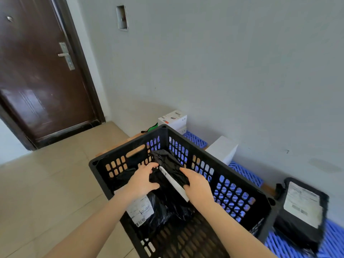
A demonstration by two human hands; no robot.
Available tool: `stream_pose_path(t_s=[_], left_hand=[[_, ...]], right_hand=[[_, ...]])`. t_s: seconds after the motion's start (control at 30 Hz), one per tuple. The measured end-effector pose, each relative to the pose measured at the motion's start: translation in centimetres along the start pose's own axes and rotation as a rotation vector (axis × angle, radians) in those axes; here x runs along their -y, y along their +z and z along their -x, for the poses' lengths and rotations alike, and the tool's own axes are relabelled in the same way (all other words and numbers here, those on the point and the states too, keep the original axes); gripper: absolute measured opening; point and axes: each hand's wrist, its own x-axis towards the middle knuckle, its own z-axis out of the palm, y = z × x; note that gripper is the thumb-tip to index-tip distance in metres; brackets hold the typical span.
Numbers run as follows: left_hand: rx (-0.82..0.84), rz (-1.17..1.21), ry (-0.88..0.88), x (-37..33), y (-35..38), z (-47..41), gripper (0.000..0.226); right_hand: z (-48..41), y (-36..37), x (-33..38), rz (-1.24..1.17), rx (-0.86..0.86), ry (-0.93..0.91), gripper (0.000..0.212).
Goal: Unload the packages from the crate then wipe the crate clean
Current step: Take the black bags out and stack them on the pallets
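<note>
A black slotted plastic crate (242,183) stands in front of me on the floor. Inside it, both hands hold a black plastic-wrapped package (167,164) with a white label strip along its edge. My left hand (144,180) grips its left side with curled fingers. My right hand (197,185) grips its right side. Lower in the crate lies another black package with a white shipping label (140,211), and a further black bag (124,175) lies at the far left corner.
To the right, a black package with a white label (301,211) lies on a blue slatted pallet (331,241). White boxes (173,119) (222,148) sit by the grey wall behind the crate. A brown door (41,71) is at left, beige floor tiles (55,183) beside the crate.
</note>
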Motion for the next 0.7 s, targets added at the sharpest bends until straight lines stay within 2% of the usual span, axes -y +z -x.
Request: stream_pose_path(t_s=[0.23, 0.33, 0.4, 0.57, 0.7], left_hand=[[-0.073, 0.239, 0.045, -5.7, 2.4, 5.6, 0.079], [-0.058, 0.340, 0.078, -9.0, 3.5, 6.5, 0.075], [-0.011, 0.392, 0.113, -11.7, 4.2, 6.9, 0.081], [0.128, 0.519, 0.213, -18.0, 6.2, 7.1, 0.098], [0.203, 0.520, 0.271, -22.8, 8.0, 7.1, 0.097]], right_hand=[[6.0, -7.0, 1.4, -0.330, -0.232, -0.012, 0.058], [8.7, -10.5, 0.8, -0.466, -0.330, -0.015, 0.054], [10.5, -12.7, -0.1, -0.525, -0.384, -0.021, 0.050], [14.1, -16.9, -3.4, -0.540, -0.477, 0.003, 0.051], [16.7, -19.4, -6.4, -0.478, -0.551, 0.046, 0.051]])
